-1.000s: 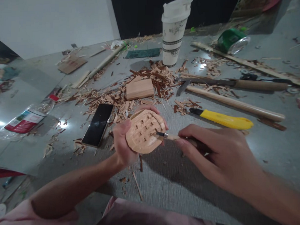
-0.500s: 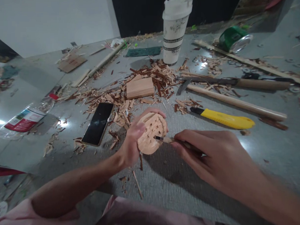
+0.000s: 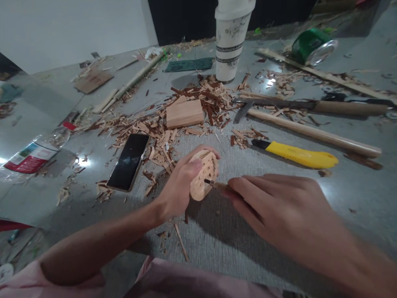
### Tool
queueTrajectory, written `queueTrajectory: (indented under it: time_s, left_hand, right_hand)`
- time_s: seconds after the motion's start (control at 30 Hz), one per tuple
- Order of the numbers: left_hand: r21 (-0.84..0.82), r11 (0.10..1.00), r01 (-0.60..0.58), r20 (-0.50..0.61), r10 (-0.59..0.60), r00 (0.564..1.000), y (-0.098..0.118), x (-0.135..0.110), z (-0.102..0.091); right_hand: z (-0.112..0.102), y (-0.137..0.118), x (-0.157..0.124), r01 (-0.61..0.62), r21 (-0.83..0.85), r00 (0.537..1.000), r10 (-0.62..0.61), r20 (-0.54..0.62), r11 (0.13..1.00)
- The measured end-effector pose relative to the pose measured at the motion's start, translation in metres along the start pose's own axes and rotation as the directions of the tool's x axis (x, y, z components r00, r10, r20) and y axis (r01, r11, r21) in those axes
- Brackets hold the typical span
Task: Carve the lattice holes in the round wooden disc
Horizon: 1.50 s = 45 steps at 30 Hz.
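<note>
In the head view, my left hand is closed around a pale, rounded wood carving, thumb on its face and fingers behind it. Several small holes mark the face of the carving. My right hand grips a slim carving chisel with a light wooden handle, most of it covered by the fingers. The dark metal tip of the chisel touches the carved face near the holes. Just beyond my hands, a rectangular wood block lies among wood shavings.
A yellow utility knife, a wooden-handled hammer and a long tool with a wooden handle lie to the right. A paper cup and green can are behind. Leftward are a phone and plastic bottle.
My left hand has turned the carving, so its face now looks narrower and more tilted. The chisel tip stays on the face, and my right hand has shifted only slightly.
</note>
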<state>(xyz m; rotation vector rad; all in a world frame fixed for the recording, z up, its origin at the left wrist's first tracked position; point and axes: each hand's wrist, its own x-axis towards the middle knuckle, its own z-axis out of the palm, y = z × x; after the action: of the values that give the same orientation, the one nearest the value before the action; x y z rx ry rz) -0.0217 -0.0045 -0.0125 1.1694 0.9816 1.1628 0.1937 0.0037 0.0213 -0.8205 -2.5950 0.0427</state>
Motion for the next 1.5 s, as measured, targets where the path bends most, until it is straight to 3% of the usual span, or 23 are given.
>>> queueTrajectory:
  time_s: [0.27,0.4,0.6,0.67,0.87,1.07,1.27,1.5]
  left_hand:
    - [-0.032,0.993,0.114,0.013,-0.114,0.993,0.006,0.003,0.001]
    - [-0.161,0.983,0.093,0.018,-0.091,0.996,0.009,0.005,0.002]
    - [-0.289,0.944,0.161,0.11,-0.135,0.985,0.011,0.005,0.0]
    - [-0.291,0.943,0.164,0.106,-0.138,0.985,0.013,0.005,0.001]
    - [-0.2,0.98,0.028,-0.096,-0.047,0.994,0.016,0.006,0.004]
    - [-0.227,0.973,0.052,-0.016,-0.057,0.998,0.012,0.006,0.005]
    - [-0.222,0.973,0.067,-0.061,-0.083,0.995,0.008,0.004,0.006]
    - [-0.21,0.974,0.085,-0.034,-0.094,0.995,0.007,0.005,0.005]
  right_hand:
    - [0.0,0.001,0.0,0.012,0.008,1.0,-0.012,-0.004,1.0]
    - [-0.001,0.003,0.001,-0.014,0.057,1.0,0.015,-0.02,0.998]
    - [-0.002,0.006,0.001,-0.052,0.146,0.998,0.056,-0.025,0.988]
    - [-0.003,0.008,0.001,-0.054,0.153,0.998,0.058,-0.021,0.987]
    - [-0.005,0.009,-0.002,-0.118,0.145,0.993,0.12,-0.007,0.982]
    - [-0.006,0.0,0.0,-0.112,0.214,0.993,0.117,-0.012,0.97]
    - [-0.004,-0.003,0.001,-0.081,0.174,0.996,0.087,-0.027,0.981]
    - [-0.001,-0.005,0.0,-0.076,0.141,0.996,0.082,-0.032,0.987]
